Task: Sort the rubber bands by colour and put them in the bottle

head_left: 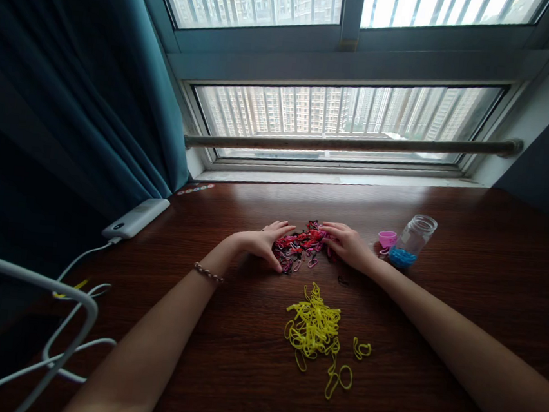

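Note:
A mixed heap of red, pink and black rubber bands lies on the dark wooden table near the window. My left hand rests flat against the heap's left side, fingers spread. My right hand touches the heap's right side, fingers on the bands. Closer to me lies a separate pile of yellow rubber bands, with a few loose yellow ones beside it. Neither hand visibly grips anything.
A clear jar with blue bands in its bottom stands right of my right hand, with a pink lid beside it. A white power bank with a cable lies at the left, near a teal curtain. The window sill borders the far edge.

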A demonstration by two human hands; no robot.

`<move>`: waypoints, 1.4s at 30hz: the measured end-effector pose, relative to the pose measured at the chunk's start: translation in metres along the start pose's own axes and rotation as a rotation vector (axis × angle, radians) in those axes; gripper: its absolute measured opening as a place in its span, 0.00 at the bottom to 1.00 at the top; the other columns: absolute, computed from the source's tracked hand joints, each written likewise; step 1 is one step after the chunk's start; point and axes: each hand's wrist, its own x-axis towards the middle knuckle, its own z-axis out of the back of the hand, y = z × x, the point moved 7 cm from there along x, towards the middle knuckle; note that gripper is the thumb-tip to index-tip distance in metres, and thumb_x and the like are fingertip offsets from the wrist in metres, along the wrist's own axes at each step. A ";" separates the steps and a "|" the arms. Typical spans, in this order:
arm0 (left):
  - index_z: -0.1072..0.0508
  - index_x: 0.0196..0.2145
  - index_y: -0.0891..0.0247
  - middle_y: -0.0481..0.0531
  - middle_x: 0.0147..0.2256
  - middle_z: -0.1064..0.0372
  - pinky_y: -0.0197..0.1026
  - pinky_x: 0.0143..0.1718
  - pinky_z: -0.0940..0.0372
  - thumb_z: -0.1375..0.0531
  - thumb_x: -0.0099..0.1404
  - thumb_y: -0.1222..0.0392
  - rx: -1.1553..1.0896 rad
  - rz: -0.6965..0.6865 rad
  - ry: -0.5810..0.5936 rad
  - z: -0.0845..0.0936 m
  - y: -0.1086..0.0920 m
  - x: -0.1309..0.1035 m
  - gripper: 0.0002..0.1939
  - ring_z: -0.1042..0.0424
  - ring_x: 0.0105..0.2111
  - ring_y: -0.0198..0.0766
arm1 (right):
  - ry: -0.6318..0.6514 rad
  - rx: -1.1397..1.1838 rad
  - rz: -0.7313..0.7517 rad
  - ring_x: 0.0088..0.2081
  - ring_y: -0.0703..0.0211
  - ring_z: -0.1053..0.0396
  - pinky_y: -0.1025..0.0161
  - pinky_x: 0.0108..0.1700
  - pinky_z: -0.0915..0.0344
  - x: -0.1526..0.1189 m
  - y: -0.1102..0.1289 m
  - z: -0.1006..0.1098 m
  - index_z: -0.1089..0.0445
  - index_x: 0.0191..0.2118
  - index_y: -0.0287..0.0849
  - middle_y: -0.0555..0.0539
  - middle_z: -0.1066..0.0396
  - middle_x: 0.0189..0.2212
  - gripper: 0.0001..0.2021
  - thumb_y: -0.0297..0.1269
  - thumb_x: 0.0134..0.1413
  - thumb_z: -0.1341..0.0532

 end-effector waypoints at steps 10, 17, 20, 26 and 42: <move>0.45 0.57 0.58 0.57 0.58 0.47 0.49 0.58 0.50 0.33 0.43 0.64 -0.281 -0.159 -0.064 -0.016 -0.025 0.011 0.44 0.47 0.57 0.47 | 0.436 0.053 -0.073 0.62 0.40 0.65 0.47 0.58 0.51 -0.014 -0.023 -0.009 0.60 0.62 0.52 0.41 0.64 0.63 0.62 0.48 0.14 0.28; 0.36 0.48 0.67 0.60 0.49 0.36 0.49 0.54 0.44 0.42 0.54 0.66 -0.545 -0.190 -0.379 0.001 -0.034 0.018 0.21 0.37 0.51 0.43 | 0.037 0.072 -0.156 0.54 0.47 0.42 0.50 0.54 0.43 0.003 -0.024 0.004 0.40 0.54 0.40 0.37 0.40 0.52 0.29 0.39 0.43 0.36; 0.34 0.43 0.68 0.59 0.44 0.32 0.49 0.51 0.40 0.44 0.57 0.64 -0.644 -0.193 -0.498 0.017 -0.041 0.010 0.14 0.33 0.47 0.42 | -0.150 0.188 -0.186 0.44 0.52 0.32 0.54 0.47 0.35 0.009 -0.012 0.025 0.33 0.46 0.40 0.40 0.31 0.43 0.18 0.36 0.48 0.40; 0.34 0.42 0.66 0.58 0.48 0.37 0.43 0.39 0.32 0.40 0.51 0.67 -0.651 -0.123 -0.604 0.025 -0.036 0.003 0.18 0.32 0.46 0.46 | -0.357 0.194 -0.133 0.30 0.61 0.30 0.62 0.34 0.32 0.009 0.039 0.071 0.28 0.33 0.41 0.46 0.29 0.31 0.07 0.35 0.47 0.41; 0.27 0.34 0.66 0.52 0.26 0.29 0.35 0.29 0.38 0.47 0.61 0.60 0.178 -0.049 -0.604 0.018 -0.080 -0.013 0.10 0.32 0.27 0.34 | 0.280 -0.396 -0.189 0.28 0.55 0.33 0.61 0.27 0.38 -0.103 0.126 0.034 0.34 0.39 0.39 0.43 0.35 0.31 0.17 0.49 0.54 0.47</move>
